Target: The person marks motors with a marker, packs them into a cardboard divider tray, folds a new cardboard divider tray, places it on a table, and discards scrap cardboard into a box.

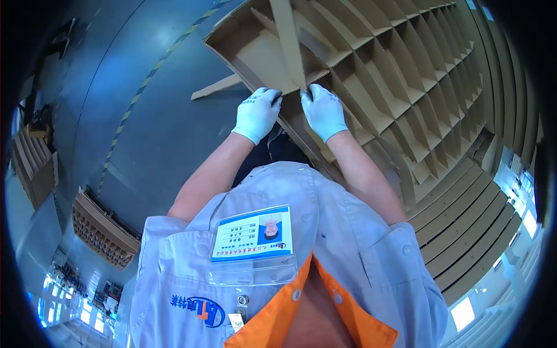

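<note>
So the white-gloved left hand and right hand are both pinched narrow on the brown cardboard divider grid's near edge; it spreads out ahead and rightward.

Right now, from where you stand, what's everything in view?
Large cardboard divider grid: one, brown, upper right
Long flat cardboard strips: two, brown, above and left of the hands
Smaller cardboard structures: two, brown, far left
Long curved cardboard slabs: several, brown, right
Striped floor tape: one long line, yellow and dark, upper left
Plastic-sleeved ID card: one, white and blue, chest
Collared shirt: one, grey with orange, bottom
Left hand, right hand: two, white-gloved, grid's near edge
</note>
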A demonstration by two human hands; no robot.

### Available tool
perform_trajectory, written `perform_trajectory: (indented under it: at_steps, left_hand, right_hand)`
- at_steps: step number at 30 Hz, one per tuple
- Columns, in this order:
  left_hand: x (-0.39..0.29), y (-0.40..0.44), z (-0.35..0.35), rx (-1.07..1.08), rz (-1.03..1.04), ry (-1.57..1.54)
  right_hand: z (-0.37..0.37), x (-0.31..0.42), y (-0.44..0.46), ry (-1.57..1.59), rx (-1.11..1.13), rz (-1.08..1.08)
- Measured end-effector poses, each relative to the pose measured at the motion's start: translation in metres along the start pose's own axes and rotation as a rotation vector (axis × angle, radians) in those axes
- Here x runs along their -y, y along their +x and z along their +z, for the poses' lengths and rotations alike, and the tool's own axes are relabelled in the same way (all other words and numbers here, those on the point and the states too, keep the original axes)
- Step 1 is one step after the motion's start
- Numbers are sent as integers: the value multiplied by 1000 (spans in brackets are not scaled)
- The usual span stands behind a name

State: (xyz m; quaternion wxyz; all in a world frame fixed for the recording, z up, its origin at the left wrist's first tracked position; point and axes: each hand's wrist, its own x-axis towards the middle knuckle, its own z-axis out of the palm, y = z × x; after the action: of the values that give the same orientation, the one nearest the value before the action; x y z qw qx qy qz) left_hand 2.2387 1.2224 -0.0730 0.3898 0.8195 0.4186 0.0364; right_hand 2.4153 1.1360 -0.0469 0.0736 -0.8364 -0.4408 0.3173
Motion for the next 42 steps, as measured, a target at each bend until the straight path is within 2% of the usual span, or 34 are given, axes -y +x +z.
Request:
perform_trajectory:
  at_steps: [1,3,5,6,8,9,11,12,14,15,17,18,19,21,22,23,24,25,27,30,32,34,36,38,39,41,42]
  left_hand:
    - [0,0,-1,2,-6,0]
    - [0,0,-2,12,-9,3]
    - [-1,-3,-4,62,46,51]
    - [-3,-5,-8,85,62,55]
    - [-6,-6,-19,148,148,104]
    - [-6,-1,-24,3,225,116]
    - [-29,31,-57,-118,389,157]
    - [-42,45,-69,-121,549,220]
    - [-73,74,-84,-115,816,535]
    - [-64,91,-73,-103,895,650]
    - [-63,113,-79,238,789,933]
    - [-52,116,-76,119,834,801]
    - [-49,112,-82,115,853,783]
    - [-23,102,-75,166,848,743]
    - [-23,96,-74,281,719,784]
    - [-22,95,-73,297,723,855]
    - [-22,98,-70,304,714,937]
    - [-23,109,-65,312,755,942]
    - [-22,120,-59,352,712,905]
    - [-37,132,-55,363,781,880]
    - [-11,132,-51,448,794,915]
    - [-11,134,-46,422,731,917]
    - [-11,122,-53,430,745,981]
    - [-33,113,-63,410,679,807]
    - [-45,105,-63,353,717,735]
    - [-74,80,-53,381,693,460]
    - [-92,62,-37,335,771,325]
  right_hand:
    - [1,-3,-2,1,-9,9]
    - [9,-11,-7,92,-167,23]
    - [17,-11,1,-98,78,52]
    - [24,-13,8,-136,68,-7]
    - [32,-22,10,-130,94,25]
    - [27,-20,16,-138,120,31]
    - [22,-15,7,-141,96,41]
    - [23,-15,8,-129,78,34]
    - [24,-15,8,-129,53,25]
    - [23,-16,10,-128,39,36]
    - [30,-21,7,-68,-51,-41]
    - [35,-24,9,-86,-82,-56]
    - [38,-25,6,-40,-165,-79]
    - [35,-28,2,54,-181,-98]
    - [35,-28,1,44,-182,-94]
    - [39,-28,1,62,-216,-98]
    - [23,-21,-2,7,-51,-38]
    - [23,-19,-1,-19,-39,-10]
    - [20,-17,-2,-22,-4,13]
    - [24,-19,-12,-39,-71,87]
    - [28,-16,-23,20,-132,61]
    - [8,-13,-39,21,-182,29]
    - [9,-22,-67,254,-310,-14]
    - [7,-44,-119,452,-490,-19]
    - [3,-60,-149,539,-557,4]
    - [9,-98,-209,618,-686,198]
    - [16,-124,-236,551,-702,317]
